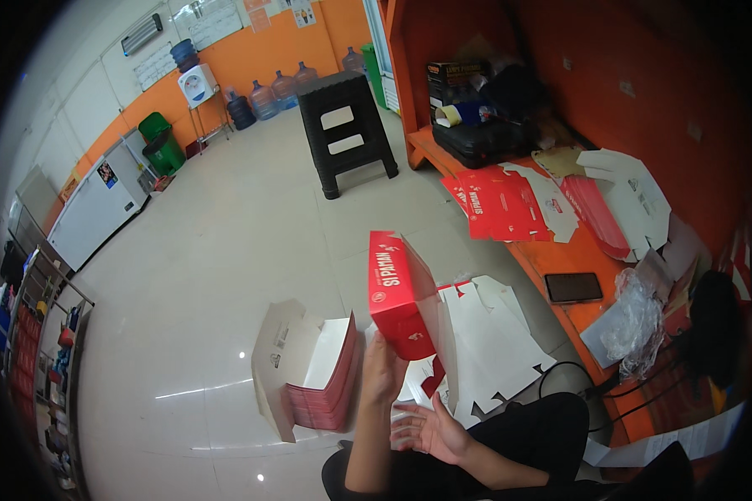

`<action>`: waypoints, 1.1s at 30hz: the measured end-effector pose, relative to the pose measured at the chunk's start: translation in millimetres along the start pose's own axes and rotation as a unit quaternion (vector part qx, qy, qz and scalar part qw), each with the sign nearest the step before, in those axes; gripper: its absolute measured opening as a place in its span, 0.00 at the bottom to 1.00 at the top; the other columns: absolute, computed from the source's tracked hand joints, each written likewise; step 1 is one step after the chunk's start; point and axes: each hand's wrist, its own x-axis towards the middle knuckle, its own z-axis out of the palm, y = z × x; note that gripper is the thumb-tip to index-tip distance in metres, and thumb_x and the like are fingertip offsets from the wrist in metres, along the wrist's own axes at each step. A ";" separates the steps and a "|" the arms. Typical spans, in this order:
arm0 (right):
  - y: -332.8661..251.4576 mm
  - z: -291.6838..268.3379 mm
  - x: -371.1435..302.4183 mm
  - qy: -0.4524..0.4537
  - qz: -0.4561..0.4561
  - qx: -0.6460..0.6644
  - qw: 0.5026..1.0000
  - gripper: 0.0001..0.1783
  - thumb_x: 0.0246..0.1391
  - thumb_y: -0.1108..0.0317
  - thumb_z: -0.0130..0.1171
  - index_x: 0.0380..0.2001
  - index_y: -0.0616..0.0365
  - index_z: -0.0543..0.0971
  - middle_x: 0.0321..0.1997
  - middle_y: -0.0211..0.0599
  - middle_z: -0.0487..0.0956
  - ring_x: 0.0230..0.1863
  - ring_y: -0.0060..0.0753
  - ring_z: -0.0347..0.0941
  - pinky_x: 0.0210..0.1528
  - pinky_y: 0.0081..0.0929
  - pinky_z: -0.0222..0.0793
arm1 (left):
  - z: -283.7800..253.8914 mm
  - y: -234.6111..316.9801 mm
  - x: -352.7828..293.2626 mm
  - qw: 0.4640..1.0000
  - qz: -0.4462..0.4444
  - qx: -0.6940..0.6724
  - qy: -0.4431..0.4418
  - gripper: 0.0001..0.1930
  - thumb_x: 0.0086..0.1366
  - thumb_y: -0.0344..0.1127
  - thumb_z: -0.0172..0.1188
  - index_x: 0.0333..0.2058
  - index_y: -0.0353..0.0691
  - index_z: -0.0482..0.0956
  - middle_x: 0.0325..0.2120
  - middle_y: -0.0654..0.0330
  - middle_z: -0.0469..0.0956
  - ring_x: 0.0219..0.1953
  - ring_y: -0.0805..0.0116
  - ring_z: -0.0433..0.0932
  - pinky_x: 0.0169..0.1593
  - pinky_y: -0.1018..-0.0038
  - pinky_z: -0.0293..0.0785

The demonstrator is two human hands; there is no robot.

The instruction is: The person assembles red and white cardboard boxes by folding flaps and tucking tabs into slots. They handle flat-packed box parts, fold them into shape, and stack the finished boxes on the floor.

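Observation:
My left hand (382, 367) grips a red cardboard box (397, 280) by its lower end and holds it up in front of me. White print runs along the box's side, and its far side is partly turned away. Below it, my right hand (439, 432) is open, palm up with fingers spread, apart from the box. Left of my hands, a stack of nested red boxes (322, 405) stands on the floor with a white flap (277, 363) raised beside it. Flat white die-cut cardboard sheets (501, 355) lie to the right of my hands.
An orange bench (551, 284) on the right carries flat red cartons (510, 204), more folded boxes (627, 200), a phone (572, 288) and plastic wrap (635, 334). A black stool (347, 125) stands ahead. Along the left are a shelf rack (54, 351) and a chest freezer (100, 200).

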 end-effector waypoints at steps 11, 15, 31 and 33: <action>-51.5 39.0 32.7 0.109 -0.417 -0.061 0.900 0.07 0.55 0.70 0.56 0.38 0.56 0.73 0.29 0.33 0.74 0.30 0.26 0.75 0.35 0.21 0.74 | -6.0 18.9 -10.8 0.932 0.262 0.206 0.141 0.08 0.61 0.24 0.56 0.39 0.28 0.74 0.33 0.57 0.78 0.35 0.74 0.76 0.41 0.79 0.71; -49.0 59.3 46.7 0.164 -0.565 -0.217 0.779 0.10 0.47 0.79 0.62 0.29 0.54 0.71 0.26 0.31 0.75 0.28 0.29 0.77 0.34 0.25 0.76 | 7.8 13.5 -17.0 0.934 0.287 0.143 0.156 0.10 0.59 0.21 0.56 0.40 0.27 0.74 0.36 0.54 0.78 0.36 0.69 0.77 0.42 0.74 0.75; -59.0 82.2 78.0 0.029 -0.503 -0.172 0.847 0.23 0.47 0.78 0.62 0.47 0.51 0.71 0.45 0.30 0.75 0.47 0.27 0.70 0.56 0.27 0.61 | 18.6 -9.0 -11.0 0.969 0.189 -0.051 0.153 0.10 0.61 0.28 0.59 0.40 0.31 0.76 0.37 0.56 0.79 0.40 0.74 0.76 0.46 0.78 0.69; -75.5 72.0 91.6 0.110 -0.472 -0.345 0.804 0.16 0.48 0.72 0.64 0.41 0.59 0.74 0.37 0.29 0.77 0.38 0.24 0.73 0.43 0.29 0.70 | 14.9 -40.8 -5.2 0.957 0.196 0.012 0.215 0.12 0.67 0.36 0.52 0.42 0.32 0.74 0.39 0.57 0.77 0.40 0.74 0.74 0.46 0.78 0.68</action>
